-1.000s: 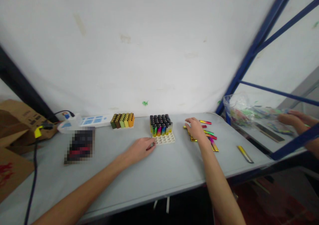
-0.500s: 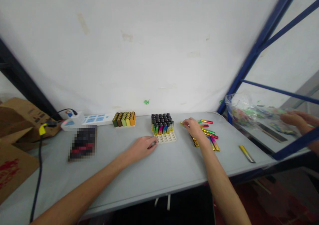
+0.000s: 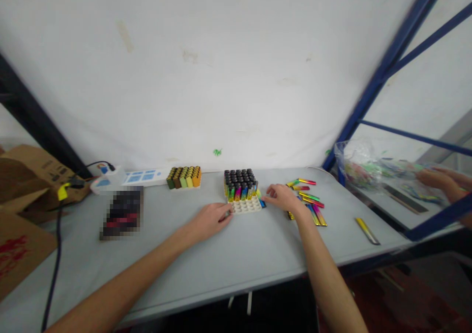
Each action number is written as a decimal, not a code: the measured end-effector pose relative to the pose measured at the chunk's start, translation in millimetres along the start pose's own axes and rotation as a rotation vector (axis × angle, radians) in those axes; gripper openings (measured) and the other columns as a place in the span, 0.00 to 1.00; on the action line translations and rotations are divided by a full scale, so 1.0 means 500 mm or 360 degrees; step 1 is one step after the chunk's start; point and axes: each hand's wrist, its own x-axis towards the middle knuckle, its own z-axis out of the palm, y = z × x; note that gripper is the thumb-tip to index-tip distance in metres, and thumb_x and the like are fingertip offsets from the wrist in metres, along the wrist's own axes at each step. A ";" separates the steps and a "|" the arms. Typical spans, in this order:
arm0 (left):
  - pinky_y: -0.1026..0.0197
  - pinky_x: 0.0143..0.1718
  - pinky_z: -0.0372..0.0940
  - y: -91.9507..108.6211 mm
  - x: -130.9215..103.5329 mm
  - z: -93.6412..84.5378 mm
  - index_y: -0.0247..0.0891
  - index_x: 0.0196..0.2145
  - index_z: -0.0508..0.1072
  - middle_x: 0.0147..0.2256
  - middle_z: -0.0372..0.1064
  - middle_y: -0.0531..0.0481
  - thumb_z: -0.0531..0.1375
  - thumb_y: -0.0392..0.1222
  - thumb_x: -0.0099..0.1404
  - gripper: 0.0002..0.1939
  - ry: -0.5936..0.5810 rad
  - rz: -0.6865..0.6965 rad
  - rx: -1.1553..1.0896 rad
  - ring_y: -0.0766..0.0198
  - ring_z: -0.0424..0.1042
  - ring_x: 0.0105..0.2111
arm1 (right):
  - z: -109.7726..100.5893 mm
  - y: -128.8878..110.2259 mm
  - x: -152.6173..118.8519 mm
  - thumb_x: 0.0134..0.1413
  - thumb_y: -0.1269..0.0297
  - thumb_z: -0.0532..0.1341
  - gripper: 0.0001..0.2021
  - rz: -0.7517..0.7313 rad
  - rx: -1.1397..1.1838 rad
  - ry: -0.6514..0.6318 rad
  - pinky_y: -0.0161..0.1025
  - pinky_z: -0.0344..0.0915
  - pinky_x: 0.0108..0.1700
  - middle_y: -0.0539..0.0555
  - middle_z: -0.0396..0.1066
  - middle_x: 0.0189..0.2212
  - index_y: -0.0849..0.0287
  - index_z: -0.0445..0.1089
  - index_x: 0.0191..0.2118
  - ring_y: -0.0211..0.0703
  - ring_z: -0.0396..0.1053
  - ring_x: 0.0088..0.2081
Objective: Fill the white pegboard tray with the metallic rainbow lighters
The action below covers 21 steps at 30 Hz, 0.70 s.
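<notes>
Near the middle of the back edge of the tabletop (image 3: 236, 254), a white tray (image 3: 245, 206) holds black-topped tubes (image 3: 240, 179) upright in its back rows; its front holes are bare. At the tray's front left corner rests the left hand (image 3: 212, 221), fingers drawn together, fingertips at the rim; I cannot tell whether they pinch it. By the tray's right edge, the right hand (image 3: 282, 197) is curled, its fingertips at a blue-ended tube (image 3: 262, 202); whether they are closed on it I cannot tell. Shiny loose tubes (image 3: 313, 200) lie strewn just beyond that hand, toward the tabletop's right end, and a yellow tube (image 3: 368, 231) lies apart near the front right corner. Along the back edge, left of the tray, stand a second tray's green and orange tubes (image 3: 184, 177), then a power strip (image 3: 145, 177). At the left end sits a cardboard box (image 3: 27, 244).
</notes>
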 end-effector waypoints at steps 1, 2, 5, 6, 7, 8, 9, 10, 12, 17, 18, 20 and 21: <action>0.63 0.32 0.58 0.001 0.000 0.000 0.40 0.38 0.70 0.27 0.66 0.53 0.53 0.40 0.72 0.07 -0.0001 -0.0005 0.0003 0.62 0.67 0.27 | -0.001 -0.006 -0.002 0.58 0.48 0.66 0.18 -0.0026 0.0007 -0.0041 0.38 0.65 0.40 0.56 0.76 0.36 0.60 0.76 0.41 0.44 0.72 0.36; 0.63 0.32 0.58 0.001 0.000 -0.001 0.40 0.38 0.70 0.27 0.66 0.53 0.53 0.40 0.72 0.07 -0.0003 -0.0009 0.0009 0.62 0.67 0.27 | -0.003 -0.011 -0.003 0.59 0.49 0.65 0.16 -0.0056 0.0023 -0.0063 0.37 0.64 0.40 0.55 0.77 0.36 0.59 0.76 0.40 0.43 0.72 0.36; 0.63 0.33 0.59 0.003 0.000 -0.001 0.40 0.38 0.70 0.27 0.66 0.53 0.53 0.41 0.72 0.07 0.0000 -0.0009 0.0023 0.61 0.67 0.28 | -0.005 -0.024 -0.007 0.62 0.54 0.64 0.13 -0.0123 0.0061 -0.0083 0.37 0.64 0.40 0.55 0.77 0.36 0.59 0.76 0.39 0.42 0.72 0.36; 0.63 0.33 0.59 0.003 -0.001 -0.001 0.40 0.38 0.69 0.27 0.66 0.53 0.53 0.41 0.72 0.07 0.0004 -0.0006 0.0024 0.61 0.67 0.28 | -0.005 -0.026 -0.009 0.62 0.54 0.64 0.12 -0.0132 0.0063 -0.0080 0.37 0.64 0.40 0.55 0.77 0.36 0.59 0.76 0.39 0.42 0.72 0.36; 0.63 0.33 0.59 0.003 -0.001 -0.001 0.40 0.38 0.69 0.27 0.66 0.53 0.53 0.42 0.72 0.07 0.0007 -0.0003 0.0024 0.61 0.67 0.28 | -0.003 -0.028 -0.011 0.61 0.54 0.65 0.13 -0.0130 0.0059 -0.0070 0.37 0.64 0.40 0.55 0.76 0.36 0.59 0.76 0.40 0.42 0.72 0.36; 0.63 0.33 0.59 0.003 -0.001 0.000 0.40 0.38 0.69 0.27 0.66 0.53 0.53 0.42 0.72 0.07 0.0007 -0.0002 0.0023 0.61 0.67 0.28 | -0.001 -0.029 -0.013 0.59 0.53 0.66 0.13 -0.0122 0.0052 -0.0057 0.37 0.64 0.40 0.55 0.76 0.35 0.60 0.76 0.40 0.43 0.72 0.36; 0.63 0.33 0.59 0.003 -0.001 0.000 0.40 0.37 0.69 0.27 0.66 0.53 0.53 0.41 0.72 0.07 0.0005 -0.0004 0.0020 0.61 0.67 0.28 | 0.001 -0.030 -0.015 0.58 0.53 0.66 0.14 -0.0107 0.0044 -0.0041 0.37 0.64 0.40 0.56 0.76 0.35 0.60 0.76 0.41 0.43 0.71 0.36; 0.63 0.32 0.58 0.003 -0.002 0.000 0.40 0.37 0.69 0.26 0.66 0.54 0.53 0.41 0.72 0.07 0.0002 -0.0008 0.0016 0.61 0.67 0.28 | 0.005 -0.032 -0.017 0.58 0.54 0.67 0.14 -0.0087 0.0034 -0.0020 0.37 0.63 0.40 0.56 0.75 0.35 0.60 0.76 0.41 0.43 0.71 0.36; 0.63 0.32 0.58 0.002 -0.002 0.000 0.40 0.36 0.68 0.26 0.65 0.54 0.53 0.41 0.72 0.07 0.0002 -0.0021 0.0006 0.62 0.66 0.27 | 0.012 -0.035 -0.019 0.58 0.59 0.67 0.09 -0.0046 -0.0005 0.0020 0.36 0.63 0.39 0.56 0.75 0.35 0.60 0.75 0.39 0.43 0.71 0.36; 0.63 0.32 0.58 0.002 -0.001 -0.003 0.41 0.36 0.68 0.26 0.65 0.54 0.54 0.42 0.72 0.07 -0.0003 -0.0035 -0.0015 0.62 0.66 0.26 | 0.022 -0.045 -0.013 0.60 0.66 0.63 0.03 0.0092 -0.0185 0.0115 0.36 0.61 0.38 0.58 0.76 0.35 0.59 0.74 0.37 0.44 0.72 0.37; 0.63 0.31 0.58 0.001 -0.001 -0.004 0.41 0.36 0.68 0.26 0.65 0.54 0.54 0.42 0.72 0.07 -0.0006 -0.0033 -0.0018 0.62 0.66 0.26 | 0.018 -0.045 -0.010 0.62 0.65 0.62 0.04 0.0113 -0.0177 0.0150 0.36 0.61 0.38 0.59 0.76 0.35 0.59 0.73 0.38 0.45 0.72 0.37; 0.64 0.31 0.58 0.001 -0.001 -0.005 0.41 0.36 0.68 0.26 0.65 0.55 0.53 0.42 0.72 0.07 -0.0013 -0.0030 -0.0022 0.62 0.65 0.26 | 0.005 -0.044 -0.005 0.65 0.64 0.59 0.06 0.0123 -0.0086 0.0245 0.36 0.61 0.38 0.58 0.77 0.34 0.59 0.73 0.41 0.46 0.73 0.37; 0.64 0.31 0.57 0.000 -0.001 -0.005 0.40 0.35 0.68 0.26 0.64 0.55 0.53 0.42 0.72 0.07 -0.0014 -0.0029 -0.0023 0.62 0.65 0.26 | -0.004 -0.043 -0.003 0.67 0.63 0.58 0.08 0.0115 -0.0017 0.0304 0.36 0.61 0.38 0.57 0.77 0.33 0.59 0.72 0.44 0.46 0.73 0.36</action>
